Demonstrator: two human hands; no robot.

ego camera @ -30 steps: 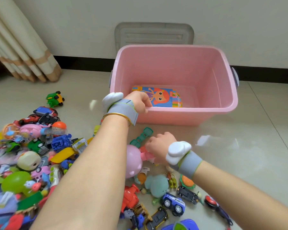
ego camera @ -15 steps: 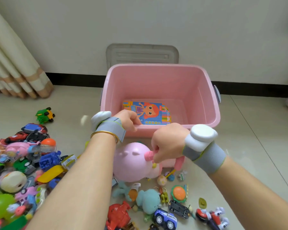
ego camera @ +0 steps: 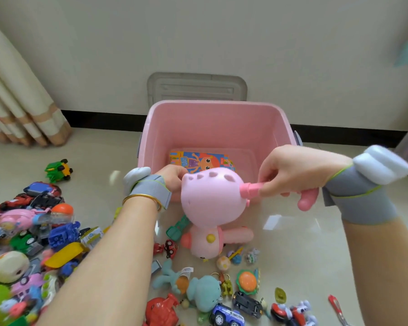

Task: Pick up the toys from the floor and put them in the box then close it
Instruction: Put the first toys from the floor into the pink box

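The right hand point(ego camera: 290, 172) pinches a darker pink stub that sticks out of the round head of a big pink toy point(ego camera: 210, 198), fingers and thumb closed on it, so the toy hangs sideways from that one small hold.

Nearest the camera the floor is littered with what is yet to be gathered: a teal plush point(ego camera: 205, 295), a blue car point(ego camera: 224, 317), and a thick heap of toys point(ego camera: 33, 243) on the left. Above them the pink toy is clear of the floor, its head level with the near rim of the box point(ego camera: 217, 128), its body dangling lower, in front of the near wall. The left hand point(ego camera: 172, 175) curls over that near rim and steadies the box, though the toy's head hides part of its fingers.

Inside, the box holds only a flat picture card point(ego camera: 200, 161). Behind it the grey lid point(ego camera: 196, 87) leans on the wall.

The step in hand looks like carrying the first bulky toy in — the task is barely begun. The next move calls for lifting the body higher so it clears the rim, moving it over the opening and letting go; the narrow pinch may let the heavy head swing.
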